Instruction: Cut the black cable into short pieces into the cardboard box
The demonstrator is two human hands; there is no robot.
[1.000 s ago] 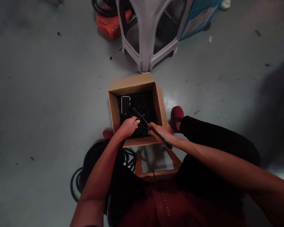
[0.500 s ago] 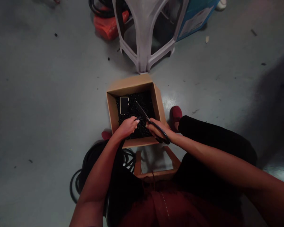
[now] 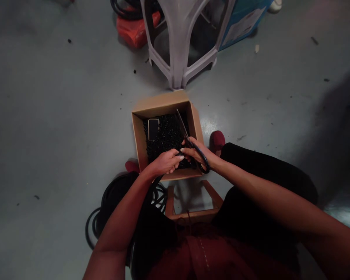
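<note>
My left hand (image 3: 166,161) is closed on a black tube (image 3: 156,181), which trails back over the near rim toward my lap. Close against it, my right hand (image 3: 198,152) grips scissors (image 3: 181,123) with black handles, their blades pointing up and away. The fingertips of both hands meet around the end of the tube, so its tip is hidden. Below them stands an open cardboard box (image 3: 139,142) filled with small black pieces (image 3: 167,132). A phone (image 3: 153,129) with a dark screen and pale rim lies on the pieces at the left.
A grey plastic stool (image 3: 178,50) stands beyond the box, with an orange-red bag (image 3: 134,31) and a blue box (image 3: 242,25) by it. Coiled black tubing (image 3: 93,229) lies to my left. The wooden frame (image 3: 169,202) of a seat shows under me.
My left hand has moved right with the tube and now meets my right hand. The scissors have turned, their tips swinging up and to the right.
</note>
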